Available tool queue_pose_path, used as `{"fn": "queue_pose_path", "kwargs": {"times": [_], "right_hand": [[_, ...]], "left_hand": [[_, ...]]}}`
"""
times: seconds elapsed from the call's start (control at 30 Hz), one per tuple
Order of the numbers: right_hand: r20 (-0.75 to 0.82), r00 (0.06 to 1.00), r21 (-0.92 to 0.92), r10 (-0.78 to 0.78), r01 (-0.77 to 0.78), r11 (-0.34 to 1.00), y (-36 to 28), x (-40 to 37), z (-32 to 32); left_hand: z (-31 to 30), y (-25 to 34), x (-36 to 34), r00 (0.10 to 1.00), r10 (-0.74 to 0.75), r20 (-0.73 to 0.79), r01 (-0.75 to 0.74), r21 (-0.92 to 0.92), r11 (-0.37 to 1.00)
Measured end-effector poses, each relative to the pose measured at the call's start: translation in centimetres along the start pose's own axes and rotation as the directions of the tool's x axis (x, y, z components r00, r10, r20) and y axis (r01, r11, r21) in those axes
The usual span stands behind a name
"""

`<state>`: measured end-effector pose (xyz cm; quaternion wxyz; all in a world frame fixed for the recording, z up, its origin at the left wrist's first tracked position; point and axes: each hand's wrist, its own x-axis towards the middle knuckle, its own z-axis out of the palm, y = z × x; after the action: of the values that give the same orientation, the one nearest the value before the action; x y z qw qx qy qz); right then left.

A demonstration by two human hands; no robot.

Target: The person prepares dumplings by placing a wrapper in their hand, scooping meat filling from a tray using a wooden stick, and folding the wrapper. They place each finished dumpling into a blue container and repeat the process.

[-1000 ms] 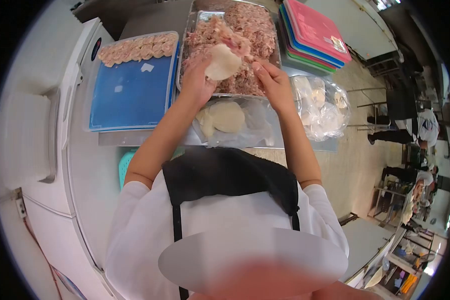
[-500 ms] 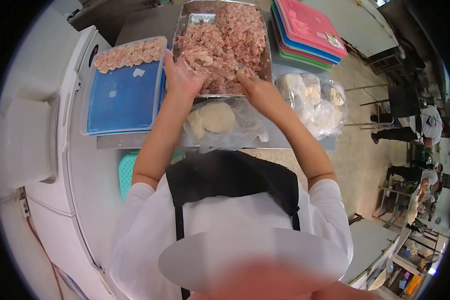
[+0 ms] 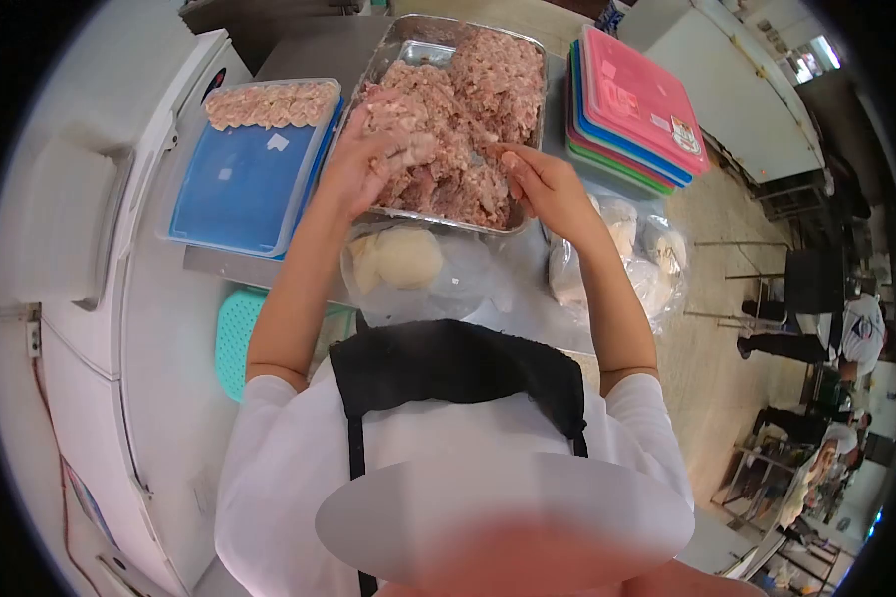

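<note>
A deep metal tray [image 3: 516, 227] holds a large heap of ground meat [image 3: 498, 85]. My left hand [image 3: 360, 159] is over the tray's left side, fingers curled round something pale that I cannot make out against the meat. At the tray's near right part, my right hand [image 3: 546, 189] is closed, its fingertips pinched on something thin, mostly hidden, beside the meat. Just below the tray, pale dough [image 3: 408, 259] lies on clear plastic.
Left of the tray, a blue-based container [image 3: 234, 194] bears a row of filled pieces [image 3: 269, 104]. Stacked coloured lids [image 3: 637, 99] and bagged dough [image 3: 652, 259] are on the right. A turquoise basket [image 3: 237, 343] sits lower left. Other people are far right.
The view has shifted, with the tray lower in it. My left hand has turned from palm-up to curled over the meat. My right hand is at the tray's near right side.
</note>
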<state>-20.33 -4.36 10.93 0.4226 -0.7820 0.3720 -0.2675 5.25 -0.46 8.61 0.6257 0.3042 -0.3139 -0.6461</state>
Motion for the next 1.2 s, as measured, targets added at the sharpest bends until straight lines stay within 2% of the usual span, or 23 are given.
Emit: {"fn": "queue_pose_path", "kwargs": {"times": [0.03, 0.07, 0.1, 0.13, 0.23, 0.27, 0.3, 0.4, 0.5, 0.53, 0.6, 0.63, 0.7, 0.73, 0.8, 0.83, 0.87, 0.9, 0.97, 1.0, 1.07, 1.1, 1.2], "right_hand": [[0.096, 0.98, 0.121, 0.175, -0.186, 0.975, -0.4, 0.0, -0.6], [0.169, 0.968, 0.136, 0.188, -0.212, 0.968, -0.6, 0.0, -1.2], [0.244, 0.949, 0.15, 0.199, -0.24, 0.959, -0.9, 0.1, -1.6], [0.32, 0.924, 0.161, 0.209, -0.27, 0.949, -1.2, 0.1, -1.9], [0.373, 0.921, 0.081, 0.11, -0.151, 0.985, -1.5, -0.1, -2.6], [0.352, 0.935, 0.064, 0.037, -0.063, 0.996, -1.1, 0.1, -2.3], [0.33, 0.943, 0.047, -0.037, 0.023, 0.999, -0.4, 0.3, -1.5], [0.347, 0.931, 0.02, -0.113, 0.113, 0.993, 2.5, 1.2, -0.5], [0.266, 0.917, -0.119, -0.296, 0.336, 0.934, 7.2, 3.5, -0.4], [0.226, 0.894, -0.194, -0.387, 0.431, 0.881, 7.2, 3.9, -0.6], [0.104, 0.923, -0.458, -0.37, 0.375, 0.806, 5.5, 2.8, -0.6], [0.043, 0.925, -0.577, -0.378, 0.331, 0.746, 4.2, 2.4, -0.3], [0.041, 0.922, -0.551, -0.386, 0.343, 0.761, 3.1, 1.4, 1.5], [0.039, 0.92, -0.54, -0.389, 0.347, 0.767, 3.0, 1.2, 2.1], [0.123, 0.979, -0.676, -0.164, 0.204, 0.708, 7.3, 2.3, 2.4], [0.149, 0.987, -0.745, -0.054, 0.148, 0.651, 9.6, 2.8, 1.9], [0.185, 0.979, -0.624, -0.083, 0.182, 0.76, 11.1, 2.6, 1.1], [0.169, 0.983, -0.624, -0.071, 0.163, 0.764, 10.9, 2.2, 0.6], [0.149, 0.988, -0.628, -0.04, 0.126, 0.768, 8.7, 1.2, -0.7], [0.074, 0.996, -0.539, -0.055, 0.086, 0.838, 6.8, 0.7, -1.4], [0.037, 0.996, -0.262, -0.075, 0.082, 0.962, 3.4, -0.1, -2.2], [0.019, 0.997, -0.108, -0.078, 0.08, 0.991, 2.4, -0.7, -2.0], [0.13, 0.972, -0.124, -0.196, 0.212, 0.97, 0.0, -1.3, 0.8]], "left_hand": [[0.0, 0.1, 0.2, 0.988, 0.149, 0.042, -0.154, 0.328, 0.932], [-0.1, 0.2, 0.5, 0.955, 0.27, 0.126, -0.289, 0.611, 0.737], [0.1, 0.4, 0.5, 0.907, 0.345, 0.239, -0.382, 0.812, 0.441], [0.4, 0.7, 0.3, 0.923, 0.297, 0.246, -0.357, 0.833, 0.422], [-0.6, 0.6, 0.3, 0.956, 0.141, 0.258, -0.292, 0.885, 0.363], [-3.7, -0.5, 1.3, 0.961, 0.081, 0.263, -0.275, 0.897, 0.345], [-3.4, -0.1, 1.3, 0.963, 0.019, 0.268, -0.259, 0.909, 0.326], [-1.5, 2.0, 1.0, 0.931, -0.223, 0.29, -0.19, 0.904, 0.384], [-2.7, 0.2, 0.4, 0.936, 0.048, 0.35, -0.351, 0.936, 0.011], [-3.6, -0.9, 0.6, 0.95, 0.133, 0.281, -0.29, 0.956, 0.047], [-5.3, -2.7, 1.2, 0.947, 0.297, 0.127, -0.173, 0.976, 0.134], [-4.7, -2.3, 1.2, 0.973, 0.229, 0.03, -0.086, 0.968, 0.237], [-3.3, -1.7, 0.8, 0.988, 0.058, -0.146, 0.108, 0.899, 0.424], [-3.2, -1.4, 0.9, 0.993, 0.039, -0.108, 0.082, 0.908, 0.412], [-3.2, -1.3, 0.9, 0.999, -0.024, -0.026, 0.033, 0.921, 0.389], [-3.2, -1.3, 0.6, 0.999, 0.005, -0.042, 0.037, 0.929, 0.368], [-3.3, -0.8, 0.0, 0.998, 0.04, -0.056, 0.039, 0.939, 0.341], [-3.4, -0.7, -0.6, 0.996, 0.058, -0.069, 0.047, 0.947, 0.317], [-2.4, 0.5, -1.3, 0.979, 0.147, 0.144, -0.182, 0.938, 0.294], [-1.7, 1.3, -1.6, 0.949, 0.191, 0.252, -0.298, 0.913, 0.279], [0.1, 2.7, -2.3, 0.95, 0.162, 0.266, -0.305, 0.9, 0.312], [0.7, 3.1, -2.6, 0.952, 0.142, 0.27, -0.303, 0.895, 0.328], [1.0, 3.7, -2.1, 0.958, -0.176, 0.224, -0.175, 0.95, 0.259]]}}
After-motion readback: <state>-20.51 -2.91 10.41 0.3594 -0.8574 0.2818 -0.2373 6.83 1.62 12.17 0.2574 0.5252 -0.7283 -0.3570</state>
